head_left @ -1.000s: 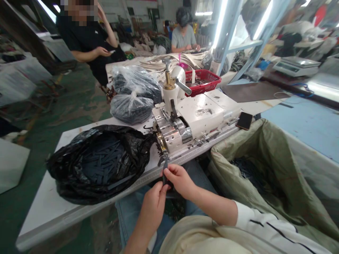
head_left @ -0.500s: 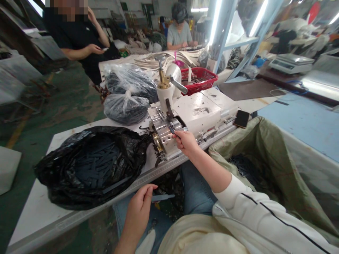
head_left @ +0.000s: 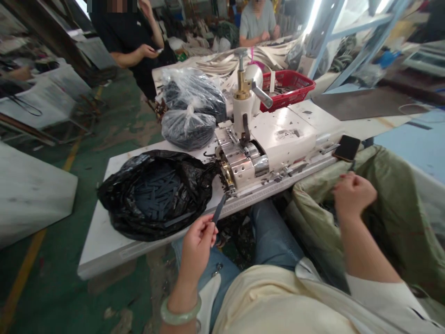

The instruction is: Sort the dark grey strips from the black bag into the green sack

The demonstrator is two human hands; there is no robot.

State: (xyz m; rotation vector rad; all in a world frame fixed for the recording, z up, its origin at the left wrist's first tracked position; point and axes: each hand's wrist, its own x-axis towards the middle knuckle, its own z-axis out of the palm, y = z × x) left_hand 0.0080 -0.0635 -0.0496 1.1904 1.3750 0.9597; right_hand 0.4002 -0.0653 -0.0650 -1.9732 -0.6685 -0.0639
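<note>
My left hand (head_left: 200, 241) pinches a flat dark grey strip (head_left: 219, 209), its far end pointing up at the table's front edge. To the right, my right hand (head_left: 354, 195) is closed above the green sack (head_left: 392, 204); a blurred dark strip (head_left: 353, 165) pokes out over its fingers. Between the hands, on the table, stands a white machine (head_left: 288, 134) with a metal roller (head_left: 259, 160) and a brass-collared post (head_left: 241, 88). Left of it, an open black plastic bag (head_left: 116, 204) holds many dark strips (head_left: 158, 197).
Clear bags of dark pieces (head_left: 189, 130) sit behind the black bag. A red basket (head_left: 290, 95) stands behind the machine, and a phone (head_left: 346, 147) lies near the table's right end. One person (head_left: 121, 46) stands across the table; another (head_left: 257, 23) sits farther back.
My right hand has moved from the machine's roller rightward to above the sack. My left hand has lifted its strip toward the table edge. The view has turned slightly left and down.
</note>
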